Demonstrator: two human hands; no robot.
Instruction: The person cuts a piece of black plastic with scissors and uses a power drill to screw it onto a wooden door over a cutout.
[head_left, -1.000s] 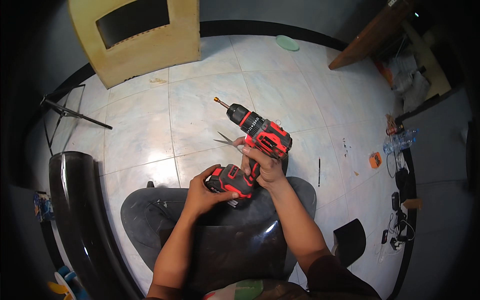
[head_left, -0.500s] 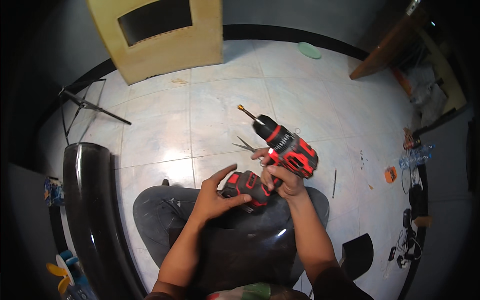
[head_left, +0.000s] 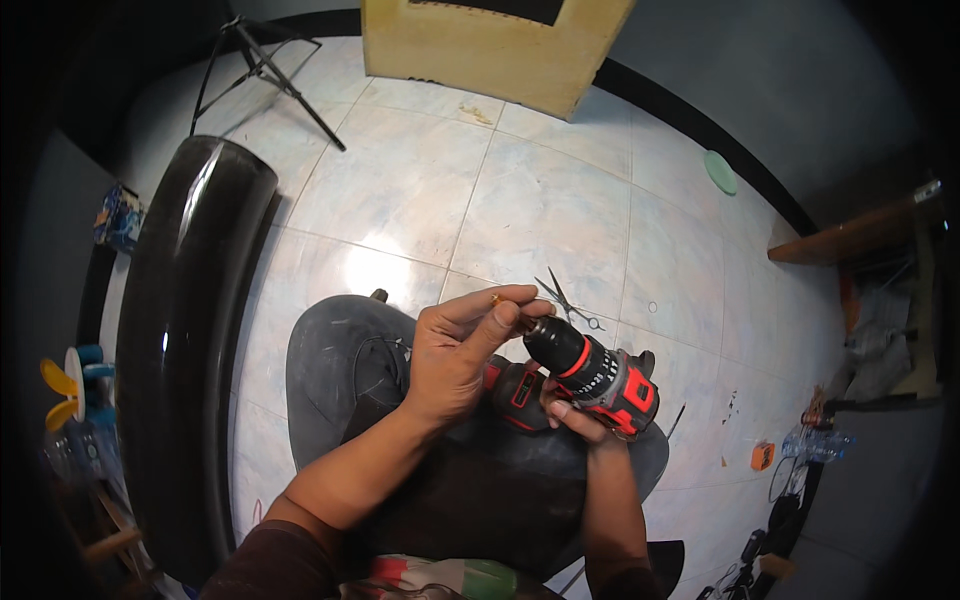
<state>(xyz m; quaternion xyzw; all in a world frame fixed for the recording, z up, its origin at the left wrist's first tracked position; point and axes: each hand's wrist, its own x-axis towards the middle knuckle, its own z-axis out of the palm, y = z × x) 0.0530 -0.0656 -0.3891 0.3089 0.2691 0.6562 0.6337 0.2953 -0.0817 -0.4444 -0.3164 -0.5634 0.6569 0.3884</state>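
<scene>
A red and black cordless drill [head_left: 598, 372] lies tilted above my lap, its chuck pointing up and left. My right hand [head_left: 585, 425] is wrapped round its handle, partly hidden behind the drill body. At the chuck's tip, my left hand [head_left: 450, 355] has thumb and fingers closed on the drill bit [head_left: 498, 300], whose gold-coloured end shows between them. The battery base hangs beside my left wrist. A dark glossy sheet [head_left: 470, 500] covers part of my lap. Just beyond the drill, open scissors [head_left: 564, 298] lie on the tiles.
To the left lies a long glossy black half-round piece [head_left: 170, 370], with a black folding stand [head_left: 265, 70] behind it. A yellowish panel [head_left: 490, 55] stands at the far side. Rightward are a green lid [head_left: 720, 172], an orange object [head_left: 763, 456] and a plastic bottle [head_left: 820, 446].
My left hand has moved from the drill's battery base up to the bit and closed on it. The drill has shifted slightly down and right. The whole view has turned.
</scene>
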